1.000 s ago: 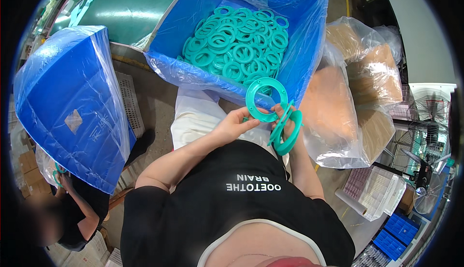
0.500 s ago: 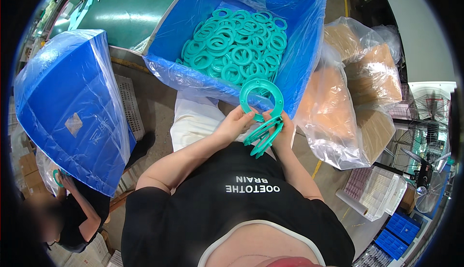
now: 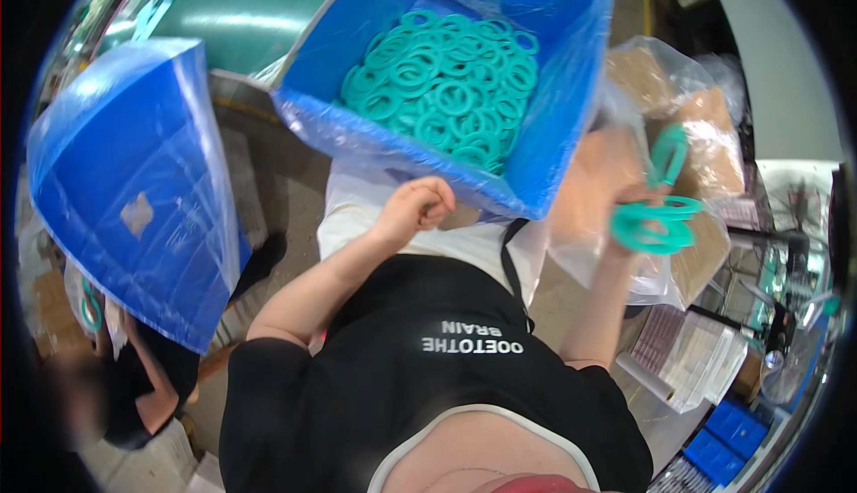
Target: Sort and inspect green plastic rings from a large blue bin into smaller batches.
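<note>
Your right hand (image 3: 641,196) is at 3 o'clock, fingers closed around teal plastic rings (image 3: 656,225), one flat, another upright above it, held before the clear bags of brown cartons (image 3: 705,162). Your left hand (image 3: 418,209) sits centre frame, curled into a loose fist holding nothing visible, just beside the near wall of the blue plastic-lined crate (image 3: 553,136) of teal rings (image 3: 446,91) at 12 o'clock. A second lined blue crate (image 3: 134,189) stands at 9 o'clock.
</note>
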`<action>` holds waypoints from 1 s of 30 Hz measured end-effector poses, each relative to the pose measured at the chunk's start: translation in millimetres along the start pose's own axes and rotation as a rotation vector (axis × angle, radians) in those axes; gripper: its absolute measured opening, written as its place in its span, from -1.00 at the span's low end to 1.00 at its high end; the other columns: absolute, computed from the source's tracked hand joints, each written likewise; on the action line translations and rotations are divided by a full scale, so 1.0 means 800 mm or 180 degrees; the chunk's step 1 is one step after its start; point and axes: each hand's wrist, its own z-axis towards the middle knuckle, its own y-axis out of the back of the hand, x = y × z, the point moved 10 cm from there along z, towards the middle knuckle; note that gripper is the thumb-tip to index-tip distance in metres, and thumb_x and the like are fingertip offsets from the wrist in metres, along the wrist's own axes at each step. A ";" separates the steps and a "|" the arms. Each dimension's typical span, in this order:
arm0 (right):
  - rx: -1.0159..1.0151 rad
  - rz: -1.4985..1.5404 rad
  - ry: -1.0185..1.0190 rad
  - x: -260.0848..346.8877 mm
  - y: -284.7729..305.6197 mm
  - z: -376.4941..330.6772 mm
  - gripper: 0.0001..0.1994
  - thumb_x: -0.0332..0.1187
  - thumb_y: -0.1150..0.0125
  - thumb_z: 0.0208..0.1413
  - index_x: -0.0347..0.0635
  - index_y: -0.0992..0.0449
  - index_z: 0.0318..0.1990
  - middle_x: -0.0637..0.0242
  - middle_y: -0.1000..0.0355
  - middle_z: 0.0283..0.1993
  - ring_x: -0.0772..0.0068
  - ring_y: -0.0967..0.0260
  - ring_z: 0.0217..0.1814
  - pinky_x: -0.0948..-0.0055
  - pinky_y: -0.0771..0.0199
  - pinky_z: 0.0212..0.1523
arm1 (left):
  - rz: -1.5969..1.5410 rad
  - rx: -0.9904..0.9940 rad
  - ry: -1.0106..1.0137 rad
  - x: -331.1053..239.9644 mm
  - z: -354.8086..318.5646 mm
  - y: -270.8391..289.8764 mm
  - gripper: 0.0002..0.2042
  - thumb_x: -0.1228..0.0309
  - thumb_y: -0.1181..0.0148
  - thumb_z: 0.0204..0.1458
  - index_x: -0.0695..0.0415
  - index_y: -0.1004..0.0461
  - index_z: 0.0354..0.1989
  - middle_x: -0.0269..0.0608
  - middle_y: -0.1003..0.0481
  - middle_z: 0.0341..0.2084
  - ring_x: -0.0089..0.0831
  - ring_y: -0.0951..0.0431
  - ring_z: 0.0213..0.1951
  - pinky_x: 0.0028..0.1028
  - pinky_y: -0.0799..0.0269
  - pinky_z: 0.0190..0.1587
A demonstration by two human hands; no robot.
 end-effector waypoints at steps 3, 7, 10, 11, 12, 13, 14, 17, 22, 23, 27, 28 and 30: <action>0.0305 -0.1179 0.0087 0.067 -0.043 0.028 -0.60 -0.28 0.11 0.27 -0.33 -0.17 0.17 0.46 -0.29 -0.51 0.64 -0.29 -0.48 0.59 -0.35 -0.41 | -0.0159 -0.1063 -0.0341 -0.038 -0.064 0.092 -0.88 0.47 0.16 0.03 0.18 -0.31 -0.47 -0.34 -0.26 -0.64 -0.61 -0.17 -0.63 -0.61 -0.02 -0.61; -0.0106 -0.2112 -0.0035 0.047 -0.004 0.014 -0.67 -0.33 0.18 0.29 -0.29 -0.23 0.13 0.50 -0.11 -0.59 0.66 -0.14 -0.56 0.68 -0.23 -0.50 | -0.0166 -0.2468 -0.1083 -0.046 -0.202 0.239 -0.87 0.46 0.17 0.04 0.16 -0.32 -0.48 -0.26 -0.34 -0.54 -0.51 -0.32 -0.51 -0.55 -0.24 -0.44; -0.0452 -0.2171 -0.0589 -0.010 0.071 0.033 -0.70 -0.36 0.21 0.29 -0.26 -0.27 0.10 0.52 -0.05 -0.59 0.66 -0.06 -0.57 0.66 -0.21 -0.51 | -0.0015 -0.3710 -0.0390 0.096 -0.344 0.379 -0.85 0.45 0.08 0.04 0.22 -0.41 -0.41 -0.20 -0.43 -0.46 -0.50 -0.44 -0.44 -0.57 -0.39 -0.47; -0.0539 -0.2023 -0.0762 -0.031 0.085 0.035 -0.71 -0.36 0.20 0.29 -0.25 -0.28 0.09 0.52 -0.05 -0.58 0.67 -0.04 -0.57 0.67 -0.20 -0.52 | -0.0251 -0.4154 -0.0109 0.157 -0.384 0.408 -0.84 0.41 0.05 0.05 0.22 -0.43 -0.35 -0.21 -0.44 -0.45 -0.50 -0.45 -0.44 -0.57 -0.42 -0.48; -0.0630 -0.1881 -0.0912 -0.048 0.098 0.035 -0.72 -0.37 0.18 0.29 -0.25 -0.29 0.08 0.53 -0.05 -0.58 0.67 -0.03 -0.57 0.68 -0.19 -0.52 | -0.0496 -0.4564 0.0189 0.217 -0.421 0.429 -0.81 0.38 0.02 0.07 0.23 -0.46 -0.29 -0.22 -0.45 -0.44 -0.51 -0.46 -0.44 -0.58 -0.45 -0.49; -0.0707 -0.2041 -0.1086 -0.087 0.094 0.040 -0.74 -0.37 0.18 0.29 -0.26 -0.30 0.05 0.51 -0.02 -0.57 0.65 0.02 -0.57 0.67 -0.15 -0.53 | -0.0591 -0.4687 0.0167 0.277 -0.460 0.447 -0.81 0.38 0.02 0.07 0.23 -0.46 -0.29 -0.22 -0.45 -0.44 -0.51 -0.46 -0.44 -0.58 -0.45 -0.49; -0.0740 -0.1992 -0.1246 -0.120 0.100 0.046 -0.74 -0.37 0.18 0.29 -0.26 -0.30 0.05 0.51 -0.02 -0.57 0.65 0.02 -0.57 0.67 -0.15 -0.53 | -0.0837 -0.5017 0.0308 0.340 -0.514 0.457 -0.76 0.34 -0.01 0.07 0.24 -0.46 -0.22 -0.18 -0.47 -0.38 -0.41 -0.50 -0.38 -0.48 -0.47 -0.38; -0.0311 -0.2751 -0.1414 -0.153 0.084 0.061 -0.73 -0.36 0.22 0.31 -0.28 -0.26 0.07 0.47 0.01 -0.53 0.58 0.08 -0.54 0.63 -0.10 -0.51 | -0.1176 -0.5553 0.0677 0.404 -0.559 0.452 -0.66 0.26 -0.05 0.07 0.23 -0.40 -0.06 -0.11 -0.49 -0.25 -0.25 -0.53 -0.26 -0.31 -0.48 -0.21; 0.0041 -0.3081 -0.1486 -0.149 0.050 0.049 -0.68 -0.44 0.17 0.27 -0.29 -0.18 0.15 0.44 -0.04 -0.47 0.58 -0.03 -0.47 0.66 -0.19 -0.45 | -0.2318 -0.4899 0.0478 0.361 -0.480 0.427 -0.51 0.17 -0.07 0.08 0.15 -0.23 0.14 -0.07 -0.42 -0.03 -0.08 -0.48 -0.07 -0.15 -0.42 -0.05; 0.0113 -0.2991 -0.1654 -0.163 0.054 0.049 -0.66 -0.45 0.16 0.26 -0.30 -0.16 0.16 0.44 -0.04 -0.46 0.59 -0.02 -0.46 0.66 -0.19 -0.45 | -0.1882 -0.5178 0.0881 0.377 -0.509 0.445 -0.55 0.17 -0.06 0.08 0.14 -0.28 0.10 -0.07 -0.44 -0.03 -0.11 -0.48 -0.07 -0.16 -0.43 -0.07; -0.0348 -0.2643 -0.2042 -0.244 0.143 0.055 -0.73 -0.35 0.22 0.32 -0.23 -0.23 0.10 0.48 -0.04 -0.55 0.58 0.02 -0.55 0.60 -0.10 -0.54 | 0.0513 -0.5383 0.2642 0.465 -0.744 0.515 -0.66 0.21 -0.02 0.10 0.13 -0.43 -0.04 -0.08 -0.49 -0.07 -0.25 -0.51 -0.06 -0.25 -0.46 -0.12; -0.0257 -0.3002 -0.1889 -0.230 0.125 0.045 -0.73 -0.34 0.18 0.31 -0.22 -0.25 0.09 0.48 -0.09 -0.55 0.59 -0.02 -0.55 0.60 -0.13 -0.54 | 0.0538 -0.5111 0.2600 0.455 -0.662 0.524 -0.66 0.21 -0.02 0.10 0.13 -0.43 -0.04 -0.08 -0.49 -0.07 -0.25 -0.51 -0.06 -0.25 -0.46 -0.12; -0.0249 -0.3421 -0.1617 -0.192 0.102 0.038 -0.73 -0.34 0.15 0.30 -0.21 -0.26 0.09 0.48 -0.13 -0.54 0.60 -0.05 -0.55 0.61 -0.15 -0.54 | -0.0314 -0.5058 0.2719 0.384 -0.576 0.490 -0.76 0.36 0.00 0.08 0.13 -0.50 -0.14 -0.14 -0.54 -0.17 -0.37 -0.55 -0.15 -0.39 -0.47 -0.18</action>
